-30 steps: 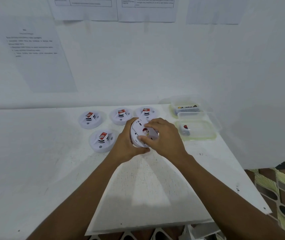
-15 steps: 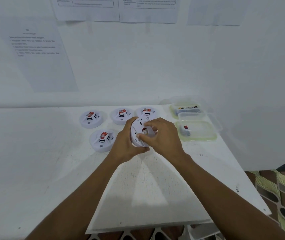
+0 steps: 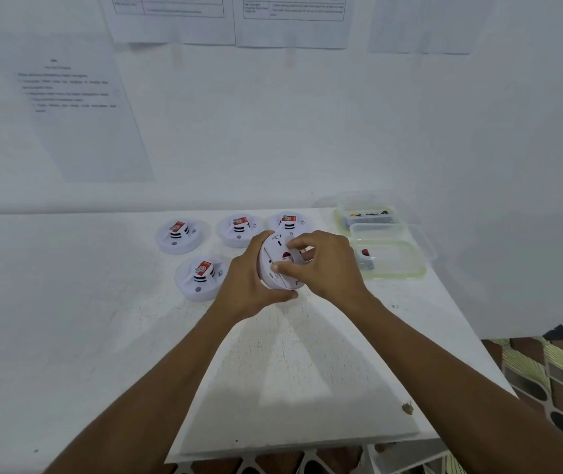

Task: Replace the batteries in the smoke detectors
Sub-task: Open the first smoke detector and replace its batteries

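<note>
1. Holding the work just right of the frame's centre, the left hand [image 3: 252, 285] is wrapped around the rim of the smoke detector [image 3: 275, 265], fingers curled behind it and thumb along its lower edge. It is clamped on the unit and tilts its back face up toward the camera, off the white table [image 3: 290, 364].

2. The right hand [image 3: 324, 265] lies directly to the right of that face and partly over it, nearer the battery bay than the left, which is fully occupied as the holder. Its thumb and forefinger are pinched together on a small red-and-white item at the middle of the face (I judge this to be the battery [image 3: 286, 256], though whether it is seated or half lifted I cannot tell).

3. The relation that matters: the detector's flat face looks up and toward the right side of the frame, so anything leaving or entering the bay travels toward the right hand, not the left.

4. Four more detectors sit face-up on the table to the left: three in a row at centre-left, the far-left detector [image 3: 179, 236], the middle detector [image 3: 239, 230] and the third detector [image 3: 288, 222] partly behind the hands, and the near detector [image 3: 199, 277] below them.

5. At centre-right, the shallow tray [image 3: 410, 268] holds one small red-tipped piece, and the clear box [image 3: 369, 217] behind it holds dark items, too small to identify.
</note>
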